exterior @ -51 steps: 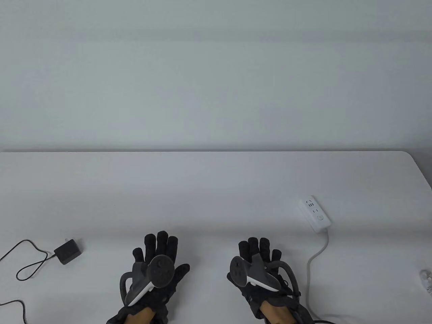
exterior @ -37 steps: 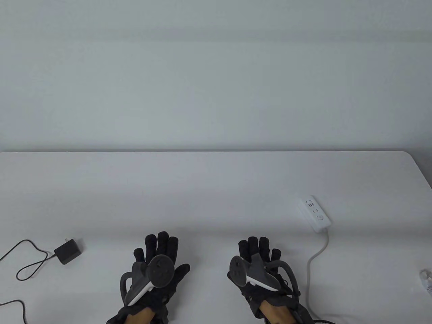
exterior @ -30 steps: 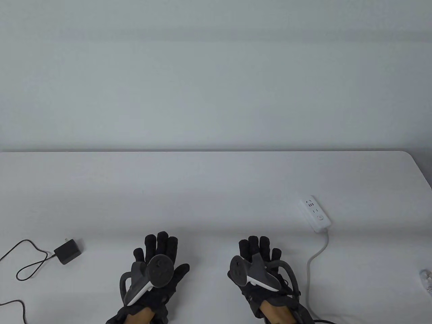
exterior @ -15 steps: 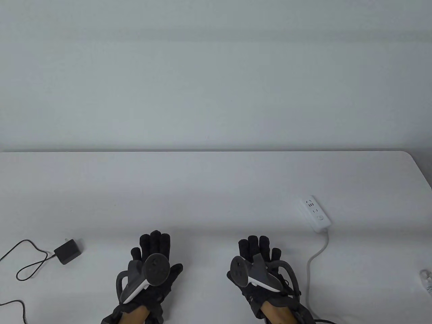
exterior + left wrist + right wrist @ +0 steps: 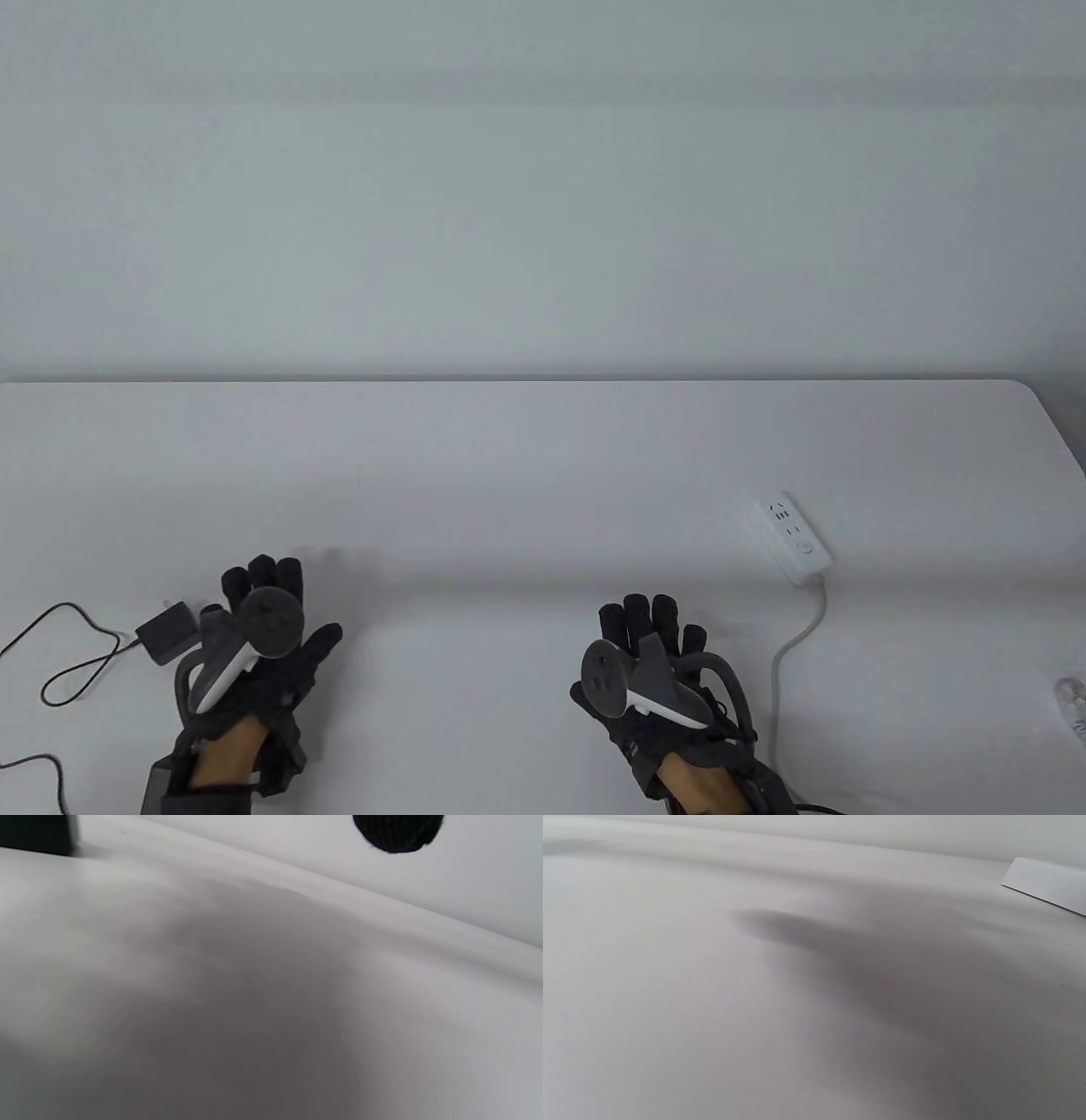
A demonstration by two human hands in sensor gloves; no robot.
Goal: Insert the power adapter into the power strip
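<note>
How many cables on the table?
2. Black cable loops at the left from the adapter; white cable runs from the strip at right. More may lie off-frame.

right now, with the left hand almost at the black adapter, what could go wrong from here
The left hand is open beside the power adapter, not gripping it; a nudge could push it away. Its thin black cable lies looped and may drag or snag on the carry. The power strip lies loose far to the right, away from the right hand, so it might slide when pushed.

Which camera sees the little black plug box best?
The table view: the small black square power adapter shows whole, prongs and cord too. The left wrist view catches only a dark corner. The right wrist view misses it.
</note>
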